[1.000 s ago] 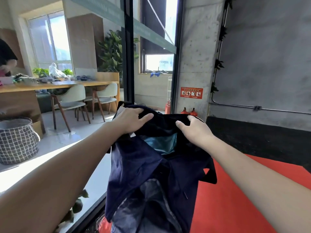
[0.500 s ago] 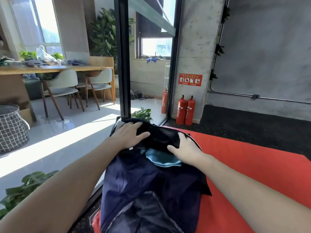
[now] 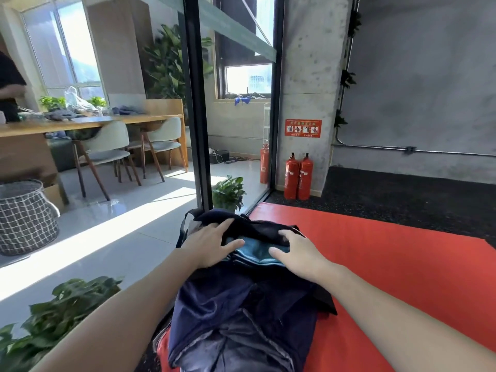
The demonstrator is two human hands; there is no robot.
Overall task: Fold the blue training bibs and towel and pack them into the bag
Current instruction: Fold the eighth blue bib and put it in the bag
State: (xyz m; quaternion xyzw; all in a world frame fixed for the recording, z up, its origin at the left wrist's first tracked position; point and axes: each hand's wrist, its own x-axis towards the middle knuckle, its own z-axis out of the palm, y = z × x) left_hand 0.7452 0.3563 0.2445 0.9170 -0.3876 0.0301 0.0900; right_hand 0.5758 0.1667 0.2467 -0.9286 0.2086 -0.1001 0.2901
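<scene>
A dark navy bag (image 3: 241,312) lies on the red mat (image 3: 389,264), its mouth turned away from me. Folded light-blue fabric (image 3: 255,252), bibs or towel, shows inside the opening. My left hand (image 3: 210,244) lies flat on the left side of the bag's mouth with fingers spread, its thumb reaching toward the blue fabric. On the right side of the opening my right hand (image 3: 298,251) curls its fingers over the dark rim (image 3: 257,229) while the thumb touches the blue fabric. The rest of the bag's contents are hidden.
A glass partition with a black post (image 3: 197,103) runs along the mat's left edge. Potted plants (image 3: 228,193) stand by the glass. Two red fire extinguishers (image 3: 298,177) stand against a concrete pillar. Beyond the glass are a checked basket (image 3: 25,217), chairs, a table and a person.
The bag has come down from being held up in the air onto the red mat. Both hands moved lower with it, and the camera now looks further down.
</scene>
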